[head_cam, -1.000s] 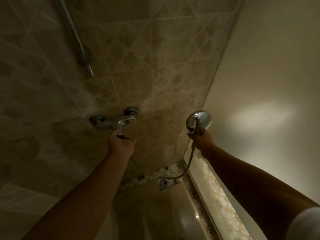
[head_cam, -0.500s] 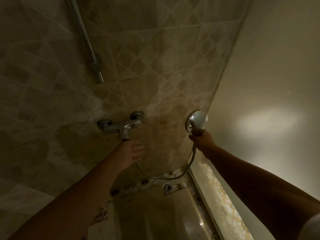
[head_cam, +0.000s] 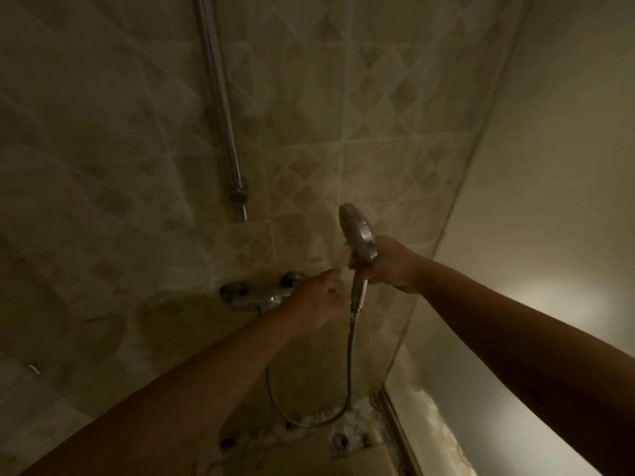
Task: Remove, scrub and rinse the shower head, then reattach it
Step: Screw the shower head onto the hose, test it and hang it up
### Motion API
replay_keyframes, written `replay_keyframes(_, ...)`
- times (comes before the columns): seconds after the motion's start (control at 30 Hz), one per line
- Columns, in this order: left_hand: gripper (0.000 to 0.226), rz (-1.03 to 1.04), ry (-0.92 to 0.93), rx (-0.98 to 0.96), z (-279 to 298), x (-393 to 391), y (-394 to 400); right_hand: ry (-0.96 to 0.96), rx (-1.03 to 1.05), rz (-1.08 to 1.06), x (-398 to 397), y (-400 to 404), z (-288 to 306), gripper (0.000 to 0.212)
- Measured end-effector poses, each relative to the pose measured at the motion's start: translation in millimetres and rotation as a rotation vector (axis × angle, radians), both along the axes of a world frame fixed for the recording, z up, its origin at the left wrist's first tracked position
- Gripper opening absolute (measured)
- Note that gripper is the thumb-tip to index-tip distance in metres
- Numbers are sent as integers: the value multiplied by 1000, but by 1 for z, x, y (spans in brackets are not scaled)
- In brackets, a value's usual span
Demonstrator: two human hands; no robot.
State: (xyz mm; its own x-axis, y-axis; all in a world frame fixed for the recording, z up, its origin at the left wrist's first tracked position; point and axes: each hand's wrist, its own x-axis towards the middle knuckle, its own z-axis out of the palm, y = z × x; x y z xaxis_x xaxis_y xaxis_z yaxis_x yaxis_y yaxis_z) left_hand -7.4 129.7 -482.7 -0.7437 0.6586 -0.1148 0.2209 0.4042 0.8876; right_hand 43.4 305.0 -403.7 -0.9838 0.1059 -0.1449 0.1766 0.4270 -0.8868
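A dim, tiled shower stall is seen from above, looking down along two bare forearms. The shower head (head_cam: pixel 357 233) is held up in the right hand (head_cam: pixel 390 266), whose fingers are wrapped tight around the neck of the chrome handle (head_cam: pixel 359 292), just under the round head. The head stands nearly upright above those fingers, its spray face turned to the left, toward the tiled wall (head_cam: pixel 309 132). The lower part of the handle sticks out below the fingers, and from its end a metal hose (head_cam: pixel 348 365) hangs down, loops low near the floor and curves back up to the left.

The left hand (head_cam: pixel 319 300) is held just to the left of the handle, its fingers loosely curled and slightly apart; whether the fingertips touch the handle cannot be told. Nothing is seen gripped in it. Partly hidden behind this hand, a chrome mixer tap (head_cam: pixel 254 297) is fixed to the wall. A vertical chrome rail (head_cam: pixel 220 97) is mounted well above and to the left of the fingers of both hands. Far below them, a square floor drain (head_cam: pixel 340 439) is set among pale patterned floor tiles. To the right of the right hand, a plain pale panel (head_cam: pixel 549 166) is lit by a soft patch of light.
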Motion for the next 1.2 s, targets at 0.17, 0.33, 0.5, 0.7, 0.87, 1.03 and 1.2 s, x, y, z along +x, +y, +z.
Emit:
replay_keyframes(0.17,60,15,142,9,56,-22,3,94,-30,171,-9,-15,76,39)
replay_keyframes(0.33,17,72,207,175,104,-30,-5,178,9,269,-20,-23,131,47)
replay_keyframes(0.5,22,68,320,155,138,-39,-11,271,38,298,-27,-33,162,49)
replay_keyframes(0.7,19,169,664,87,185,-49,-11,458,114,277,-32,-39,196,46)
replay_keyframes(0.87,22,302,882,59,238,-69,-17,639,221,70,-43,-53,235,38)
replay_keyframes(1.03,22,305,1046,84,303,-75,-33,713,334,4,-44,-69,283,35)
replay_keyframes(1.2,22,313,1042,123,373,-77,-51,786,417,27,-41,-85,347,33)
